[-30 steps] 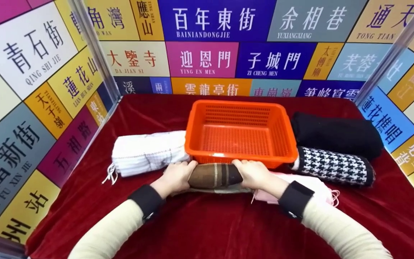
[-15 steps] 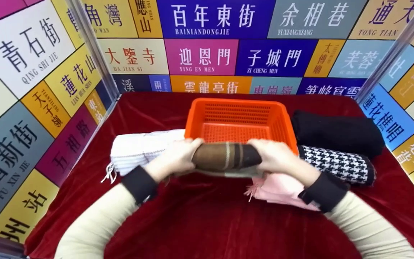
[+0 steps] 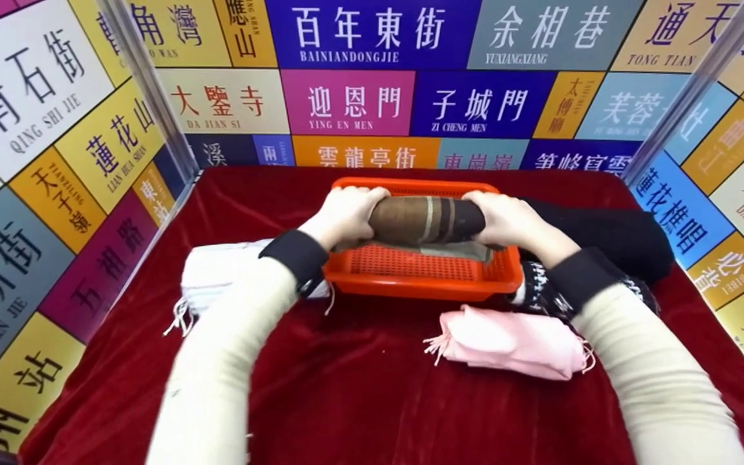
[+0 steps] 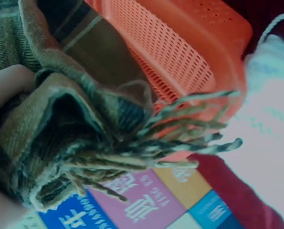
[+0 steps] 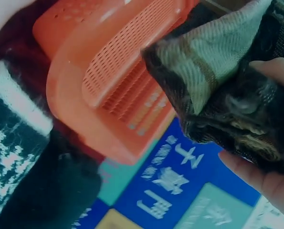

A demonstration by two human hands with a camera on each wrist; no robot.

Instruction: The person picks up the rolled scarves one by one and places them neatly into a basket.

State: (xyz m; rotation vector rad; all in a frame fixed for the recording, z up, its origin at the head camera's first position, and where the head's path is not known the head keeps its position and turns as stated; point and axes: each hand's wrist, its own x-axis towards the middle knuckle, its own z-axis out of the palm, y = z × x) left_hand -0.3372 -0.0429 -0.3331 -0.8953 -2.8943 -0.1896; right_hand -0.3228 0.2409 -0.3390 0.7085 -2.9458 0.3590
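Observation:
A rolled brown plaid scarf point(image 3: 420, 219) is held over the orange plastic basket point(image 3: 423, 289), inside its outline in the head view. My left hand point(image 3: 349, 213) grips one end and my right hand point(image 3: 514, 219) grips the other. Twisted fringe point(image 4: 180, 129) sticks out of the left end in the left wrist view. From the right end, a loose pale corner point(image 5: 194, 62) of the scarf hangs in the right wrist view. The perforated basket floor shows below the roll, while the roll and hands hide part of its back.
On the red cloth point(image 3: 359, 387), a white folded scarf point(image 3: 217, 268) lies left of the basket. A pink fringed scarf point(image 3: 514, 342) is in front. At right are a black folded cloth point(image 3: 624, 239) and a houndstooth roll point(image 3: 535, 284), partly behind my arm. Sign-printed panels point(image 3: 346, 103) surround the table.
Both hands have lifted the brown plaid scarf from the cloth in front of the basket and carried it up and away from me, over the basket. The pink scarf is now fully uncovered.

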